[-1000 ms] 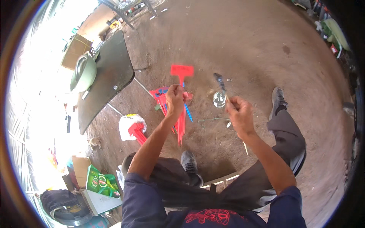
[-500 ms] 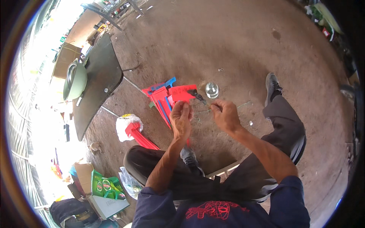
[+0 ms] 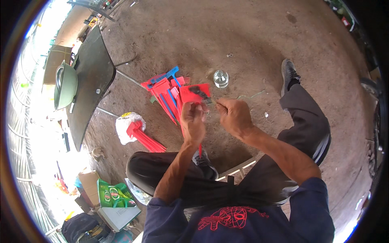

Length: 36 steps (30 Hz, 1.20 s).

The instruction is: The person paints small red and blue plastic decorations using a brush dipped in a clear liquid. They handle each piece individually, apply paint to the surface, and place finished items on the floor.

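My left hand (image 3: 193, 122) is closed on a red T-shaped plastic marker tag (image 3: 187, 93), its flat panel up and its stem running down toward my shoe. Closed in a pinch, my right hand (image 3: 235, 115) holds a thin tool with a dark, tufted head (image 3: 201, 92) like a brush. That head lies against the panel and covers part of its markings. Just left of the tag, a pile of red and blue marker tags (image 3: 164, 95) lies on the ground. A clear glass jar (image 3: 221, 79) of see-through liquid stands beyond my right hand.
More red tags (image 3: 144, 138) stick out of a white plastic bag (image 3: 123, 129) at left. A dark tabletop (image 3: 91, 77) with a green bowl (image 3: 68, 91) stands past it. At lower left is an open carton (image 3: 90, 184) with green packages. My shoe (image 3: 289, 75) rests at right.
The tool's dark head has moved left, farther over the red panel, and my right hand has come closer to my left. The whole view has shifted a little.
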Each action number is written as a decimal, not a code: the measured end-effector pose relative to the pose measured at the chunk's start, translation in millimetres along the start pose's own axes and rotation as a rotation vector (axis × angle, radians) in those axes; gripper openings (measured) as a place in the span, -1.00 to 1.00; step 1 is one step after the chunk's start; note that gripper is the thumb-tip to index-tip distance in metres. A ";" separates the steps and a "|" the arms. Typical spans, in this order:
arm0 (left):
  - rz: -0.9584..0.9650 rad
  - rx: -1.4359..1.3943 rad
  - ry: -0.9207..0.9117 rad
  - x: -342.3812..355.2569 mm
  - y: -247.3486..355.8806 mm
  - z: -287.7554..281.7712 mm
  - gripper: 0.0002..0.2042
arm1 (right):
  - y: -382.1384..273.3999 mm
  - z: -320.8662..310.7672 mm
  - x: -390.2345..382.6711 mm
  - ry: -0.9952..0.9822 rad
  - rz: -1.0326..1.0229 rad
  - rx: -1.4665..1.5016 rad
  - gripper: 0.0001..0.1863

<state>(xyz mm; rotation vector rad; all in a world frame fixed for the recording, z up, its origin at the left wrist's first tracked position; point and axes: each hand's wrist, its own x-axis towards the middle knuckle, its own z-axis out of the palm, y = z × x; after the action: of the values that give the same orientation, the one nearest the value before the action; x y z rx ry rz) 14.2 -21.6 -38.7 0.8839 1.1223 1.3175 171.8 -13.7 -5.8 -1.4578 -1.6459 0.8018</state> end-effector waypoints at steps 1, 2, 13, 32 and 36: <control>0.030 0.021 0.010 2.6 2.6 -2.4 -0.92 | 5.5 -3.0 -0.1 -0.012 0.010 -0.028 -0.93; 0.059 0.044 0.015 4.9 4.2 -2.6 -0.92 | 9.8 -4.1 -0.1 -0.020 0.023 -0.056 -0.92; 0.099 0.063 0.003 6.4 -2.9 8.8 -0.93 | 18.3 2.2 -0.6 0.072 0.034 -0.030 -0.93; 0.137 0.065 -0.028 6.1 -15.2 9.0 -0.88 | 19.1 1.6 -1.9 0.095 0.045 -0.024 -0.95; 0.161 0.008 -0.034 4.0 -20.7 11.8 -0.89 | 4.4 2.5 -10.2 0.004 -0.049 0.001 -0.94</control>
<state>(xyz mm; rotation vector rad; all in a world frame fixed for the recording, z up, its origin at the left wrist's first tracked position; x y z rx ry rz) 30.8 -18.3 -55.9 1.0162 1.0479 1.4241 172.2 -23.0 -12.2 -1.4119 -1.6717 0.7721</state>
